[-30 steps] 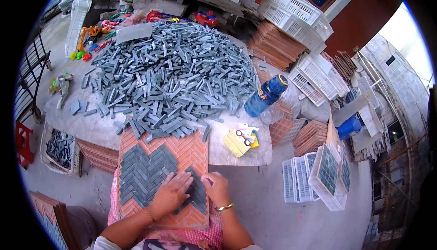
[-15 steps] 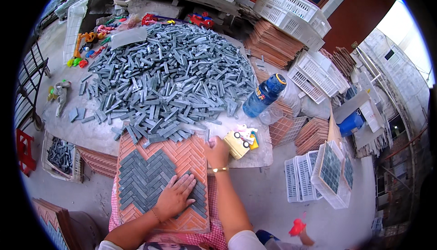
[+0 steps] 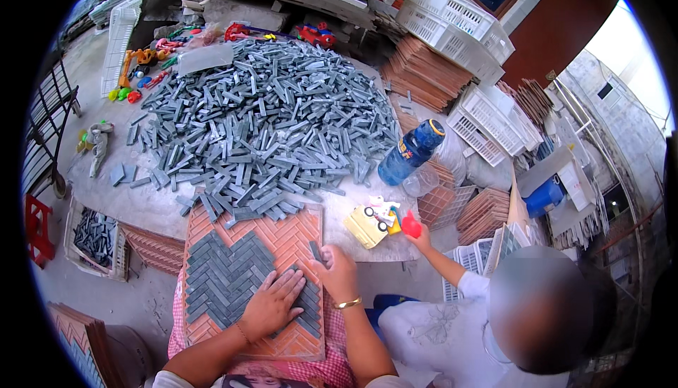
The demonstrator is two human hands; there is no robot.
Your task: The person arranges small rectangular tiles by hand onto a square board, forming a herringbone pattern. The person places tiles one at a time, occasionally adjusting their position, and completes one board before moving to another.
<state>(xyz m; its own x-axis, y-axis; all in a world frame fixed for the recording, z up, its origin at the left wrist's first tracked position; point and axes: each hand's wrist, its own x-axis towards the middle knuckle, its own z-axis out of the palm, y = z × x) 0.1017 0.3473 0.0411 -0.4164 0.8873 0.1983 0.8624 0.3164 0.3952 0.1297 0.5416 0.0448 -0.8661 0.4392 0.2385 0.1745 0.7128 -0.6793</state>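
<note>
Just left of the hands, a herringbone patch of small grey stone strips (image 3: 226,278) is filling the orange ribbed moulding tray (image 3: 282,236), which is lying partly on the person's lap and partly on the bench (image 3: 141,201). The left hand (image 3: 272,307) is lying flat on the laid strips, fingers spread and pressing down, holding nothing. Just beside it, the right hand (image 3: 337,273), wearing a gold bangle at the wrist, is pinching one loose grey strip (image 3: 315,251) between thumb and fingertips at the tray's right edge, above the bare orange ribs. Beyond both hands, a big heap of the same grey strips (image 3: 261,126) is covering the bench and spilling onto the tray's far edge. To the right of the right hand, a yellow toy truck (image 3: 369,224) is standing near the bench edge, and a small hand of a second person (image 3: 418,231) is gripping a red toy piece (image 3: 411,224) just beside it. Farther beyond, a blue plastic bottle (image 3: 411,152) is lying tilted on the bench. White plastic crates (image 3: 452,17) are stacked well beyond it.
</note>
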